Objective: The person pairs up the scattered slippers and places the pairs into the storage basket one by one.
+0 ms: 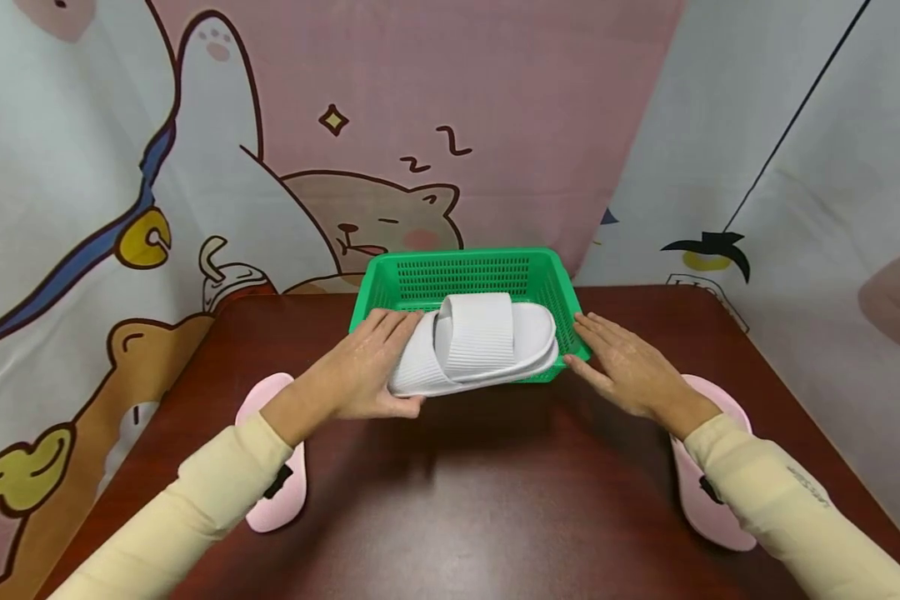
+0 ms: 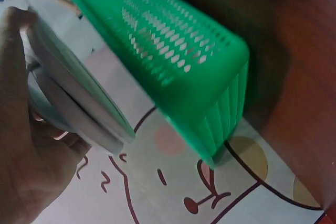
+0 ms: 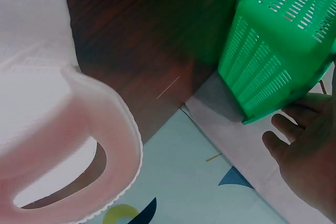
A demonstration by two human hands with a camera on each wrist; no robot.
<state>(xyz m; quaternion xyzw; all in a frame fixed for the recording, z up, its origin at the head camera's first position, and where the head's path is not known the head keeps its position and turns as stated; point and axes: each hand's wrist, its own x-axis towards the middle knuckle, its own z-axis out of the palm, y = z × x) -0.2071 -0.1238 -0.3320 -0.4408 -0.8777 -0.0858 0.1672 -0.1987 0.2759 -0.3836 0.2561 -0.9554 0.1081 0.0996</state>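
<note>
A pair of white slippers [image 1: 480,337], pressed together, is gripped at its left end by my left hand [image 1: 363,367]. They are held over the front of a green basket [image 1: 465,257], covering part of its inside. In the left wrist view the slippers [image 2: 79,98] appear edge-on, with the left hand [image 2: 31,156] around them beside the basket [image 2: 178,72]. My right hand [image 1: 630,367] has its fingers extended at the basket's right rim; in the right wrist view this hand [image 3: 312,156] is against the basket's [image 3: 273,66] edge.
One pink slipper [image 1: 288,492] lies under the left forearm and another pink slipper [image 1: 720,521] under the right forearm. The brown table [image 1: 480,517] meets a printed cloth [image 1: 495,108] behind the basket, with more cloth at both sides.
</note>
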